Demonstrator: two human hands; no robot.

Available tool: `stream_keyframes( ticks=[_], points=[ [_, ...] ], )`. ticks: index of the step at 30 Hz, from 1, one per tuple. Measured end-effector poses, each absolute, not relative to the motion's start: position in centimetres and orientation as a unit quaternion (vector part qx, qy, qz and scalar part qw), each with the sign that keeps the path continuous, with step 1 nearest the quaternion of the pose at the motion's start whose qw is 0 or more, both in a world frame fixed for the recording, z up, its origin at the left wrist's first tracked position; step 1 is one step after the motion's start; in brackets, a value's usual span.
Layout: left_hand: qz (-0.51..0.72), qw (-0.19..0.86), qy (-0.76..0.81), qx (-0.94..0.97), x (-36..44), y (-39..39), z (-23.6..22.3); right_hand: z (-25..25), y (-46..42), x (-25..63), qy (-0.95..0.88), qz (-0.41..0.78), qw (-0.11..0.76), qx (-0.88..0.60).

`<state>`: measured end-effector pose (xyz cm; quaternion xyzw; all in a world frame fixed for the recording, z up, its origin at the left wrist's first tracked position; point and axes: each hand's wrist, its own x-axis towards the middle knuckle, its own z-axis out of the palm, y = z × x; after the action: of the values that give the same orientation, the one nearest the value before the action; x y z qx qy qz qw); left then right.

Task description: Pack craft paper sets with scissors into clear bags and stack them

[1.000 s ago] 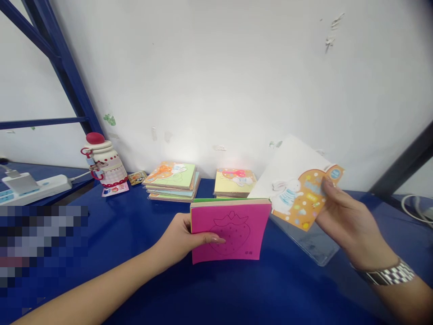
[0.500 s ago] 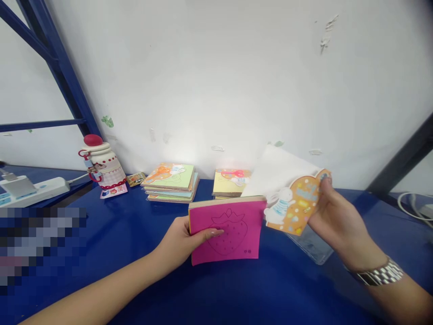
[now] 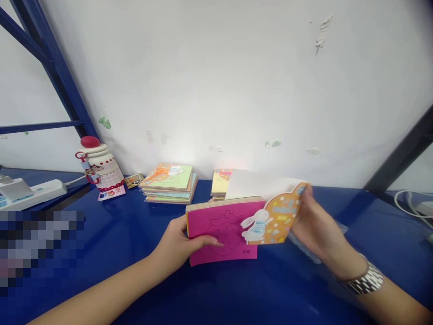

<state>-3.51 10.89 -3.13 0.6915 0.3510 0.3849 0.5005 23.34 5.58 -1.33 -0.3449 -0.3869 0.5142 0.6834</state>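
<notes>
My left hand (image 3: 179,246) grips the left edge of a stack of coloured paper sheets (image 3: 219,230) standing on the blue table (image 3: 135,234); its front sheet is pink with a strawberry outline. My right hand (image 3: 316,225), with a metal watch on the wrist, pinches an orange cover card (image 3: 274,214) printed with a white rabbit. The card leans over the pink sheet's right side, its white back facing away. A clear plastic sleeve (image 3: 304,248) lies under my right hand.
Two stacks of similar paper pads, a left stack (image 3: 169,183) and a right stack (image 3: 221,180), lie against the white wall. A red-capped bottle (image 3: 99,167) stands at the left, with a white power strip (image 3: 34,192) beyond it. Blue shelf struts rise at both sides. A white cable (image 3: 411,203) lies far right.
My right hand has swung the rabbit card leftward and down, from beside the pink stack to overlapping its right side. My left hand has kept its hold on the stack.
</notes>
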Motion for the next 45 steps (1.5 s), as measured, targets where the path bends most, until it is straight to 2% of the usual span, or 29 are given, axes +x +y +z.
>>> stream_keyframes(
  ticks=[5, 11, 17, 21, 26, 32, 37, 45],
  points=[
    [0.355, 0.541, 0.347, 0.679, -3.5, 10.6, -3.2, -2.5, 5.1, 21.7, -0.430, 0.555, 0.627, -0.337],
    [0.394, 0.585, 0.338, 0.623, -3.1, 10.5, -2.7, -3.3, 4.0, 19.5, -0.494, 0.575, 0.556, -0.341],
    [0.360, 0.599, 0.341, 0.628, -3.1, 10.4, -2.9, -3.8, 3.2, 19.3, -0.584, 0.395, 0.575, -0.415],
    [0.351, 0.591, 0.327, 0.649, -3.1, 10.2, -2.8, -4.8, 3.0, 20.2, -0.668, 0.257, 0.520, -0.466],
    [0.327, 0.614, 0.298, 0.654, -2.8, 10.0, -2.2, -5.4, 3.1, 20.1, -0.687, 0.199, 0.517, -0.469],
    [0.328, 0.594, 0.282, 0.678, -2.5, 9.7, -1.9, -5.5, 3.4, 19.1, -0.660, 0.180, 0.541, -0.489],
    [0.340, 0.554, 0.284, 0.705, -2.4, 9.7, -2.6, -5.3, 3.0, 18.5, -0.684, 0.167, 0.558, -0.439],
    [0.362, 0.595, 0.278, 0.662, -2.1, 9.9, -3.2, -5.3, 3.0, 17.5, -0.636, 0.280, 0.587, -0.416]
  ],
)
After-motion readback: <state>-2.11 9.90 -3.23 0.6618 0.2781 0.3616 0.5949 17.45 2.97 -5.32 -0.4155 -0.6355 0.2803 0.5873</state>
